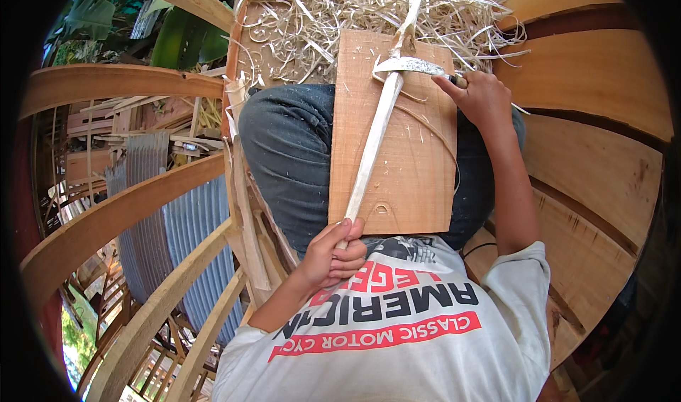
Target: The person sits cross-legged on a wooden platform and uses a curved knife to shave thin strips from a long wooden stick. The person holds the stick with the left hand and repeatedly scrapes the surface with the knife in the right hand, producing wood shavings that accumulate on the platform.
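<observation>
A long pale wooden stick [376, 135] slants up and away across a flat wooden board [418, 182] on my lap. Its near end is wrapped in the closed fingers of my left hand [333, 252], close to my shirt. My right hand [484, 98] grips the dark handle of a knife [411, 65] at the board's far right edge. The knife's curved, whitish-stained blade points left and lies across the stick near its rougher brown part. A thin curled shaving [434, 131] hangs from about the blade and bends down over the board.
A heap of pale wood shavings [305, 19] spreads beyond the board. My bent legs in dark jeans [284, 154] flank it. Wooden railing slats [128, 83] run along the left, with corrugated sheets [198, 246] beyond them. Wide planks with gaps [589, 147] are on the right.
</observation>
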